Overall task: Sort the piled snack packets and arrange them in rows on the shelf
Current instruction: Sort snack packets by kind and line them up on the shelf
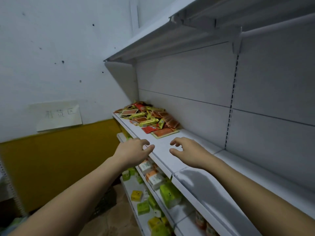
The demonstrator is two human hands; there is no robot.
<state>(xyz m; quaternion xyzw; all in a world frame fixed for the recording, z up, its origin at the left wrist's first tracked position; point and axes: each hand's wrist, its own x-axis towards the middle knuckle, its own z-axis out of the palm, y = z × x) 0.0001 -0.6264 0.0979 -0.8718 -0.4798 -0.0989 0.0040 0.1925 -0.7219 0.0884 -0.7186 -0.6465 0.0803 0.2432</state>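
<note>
A loose pile of snack packets (149, 116), red, orange and yellow-green, lies at the far left end of the white shelf (201, 160). An orange flat packet (164, 132) sits at the pile's near edge. My left hand (134, 149) hovers over the shelf's front lip with fingers loosely curled and holds nothing. My right hand (185, 150) hangs above the shelf just short of the pile, fingers spread and relaxed, also holding nothing. Both hands are a short way from the nearest packet.
A second white shelf (153, 43) juts out overhead. Lower shelves hold green, yellow and white-orange packs (168, 194). A white wall with a paper sign (59, 116) and a yellow panel (59, 159) stand to the left.
</note>
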